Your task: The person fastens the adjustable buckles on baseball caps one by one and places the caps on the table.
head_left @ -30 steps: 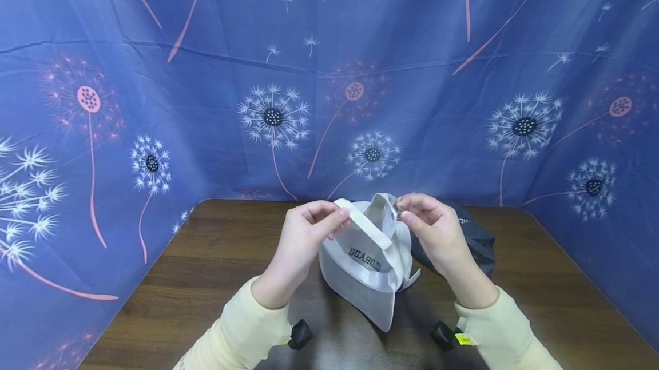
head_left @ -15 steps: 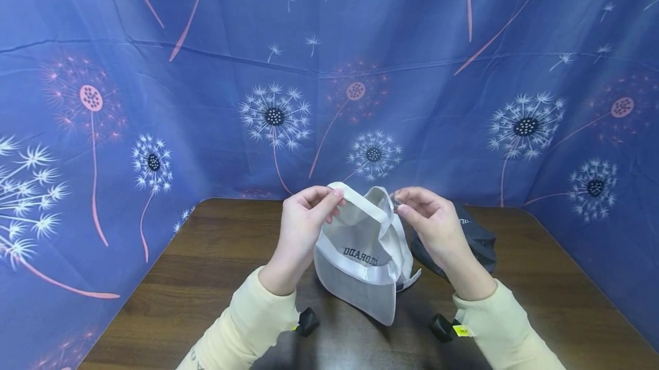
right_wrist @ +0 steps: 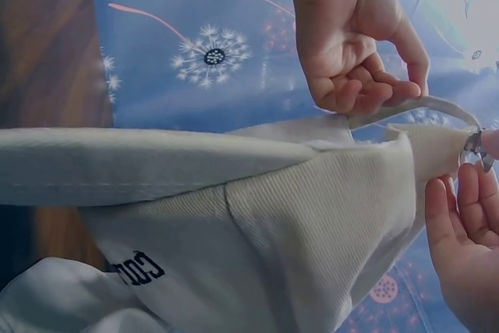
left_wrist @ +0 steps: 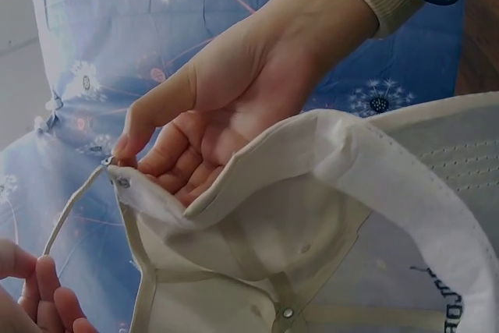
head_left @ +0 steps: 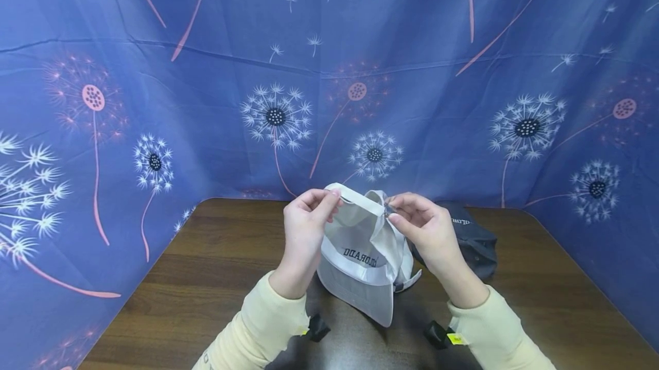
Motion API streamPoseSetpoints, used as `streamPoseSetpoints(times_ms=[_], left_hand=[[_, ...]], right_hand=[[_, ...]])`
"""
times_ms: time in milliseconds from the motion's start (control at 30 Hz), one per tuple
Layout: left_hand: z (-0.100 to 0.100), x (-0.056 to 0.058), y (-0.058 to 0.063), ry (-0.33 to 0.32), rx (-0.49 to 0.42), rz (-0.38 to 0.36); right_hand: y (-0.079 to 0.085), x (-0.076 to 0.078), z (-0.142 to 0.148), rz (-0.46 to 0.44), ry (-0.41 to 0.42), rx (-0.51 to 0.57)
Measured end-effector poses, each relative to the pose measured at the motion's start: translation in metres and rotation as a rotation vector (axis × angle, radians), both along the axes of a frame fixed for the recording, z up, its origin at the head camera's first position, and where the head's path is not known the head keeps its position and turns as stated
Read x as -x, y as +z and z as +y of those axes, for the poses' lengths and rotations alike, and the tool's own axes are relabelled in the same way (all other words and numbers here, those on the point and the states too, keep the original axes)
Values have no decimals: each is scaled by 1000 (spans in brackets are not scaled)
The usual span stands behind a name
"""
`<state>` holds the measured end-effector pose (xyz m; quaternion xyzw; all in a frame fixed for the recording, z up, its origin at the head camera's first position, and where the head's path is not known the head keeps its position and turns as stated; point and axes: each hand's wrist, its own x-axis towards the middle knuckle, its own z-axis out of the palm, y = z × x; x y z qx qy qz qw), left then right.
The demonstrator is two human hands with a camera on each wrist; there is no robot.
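Note:
A white baseball cap (head_left: 355, 278) hangs between both hands, brim toward me, with dark reversed "COLORADO" lettering on the inside of its crown. My left hand (head_left: 306, 227) pinches the cap's back strap (head_left: 360, 201) between thumb and index finger. The small metal buckle (right_wrist: 473, 142) at the other side of the cap's opening is pinched by my right hand (head_left: 429, 230). From buckle to left fingertips the strap runs as a curved band, seen in the left wrist view. That view also shows the right hand (left_wrist: 234, 76) at the buckle; the right wrist view shows the left hand (right_wrist: 359, 44).
A dark cap (head_left: 473, 247) with white lettering lies behind my right hand on the brown wooden table (head_left: 206, 261). Another light strap end (head_left: 411, 281) shows low behind the white cap. A blue dandelion-patterned cloth (head_left: 206, 101) stands around the table's back and sides.
My left hand has raised the strap slightly and drawn nearer the buckle side. The right hand has shifted a little left, and the strap now meets the buckle at its fingertips.

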<state>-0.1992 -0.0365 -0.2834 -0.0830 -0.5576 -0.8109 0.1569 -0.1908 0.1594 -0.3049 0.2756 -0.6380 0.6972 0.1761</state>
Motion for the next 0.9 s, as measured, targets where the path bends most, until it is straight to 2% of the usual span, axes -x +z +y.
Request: streamPoseSetpoints(times_ms=[400,633,900], left_hand=[[4,-1,-2,56,-59,0],[4,-1,-2,76,-61,-7],[6,-1,-5,47,-70,2]], right_hand=[[-1,-4,-10,96,-51,21],[-1,-5,-12,144,-71,-22],[-1,-6,-15,206,-138,-72]])
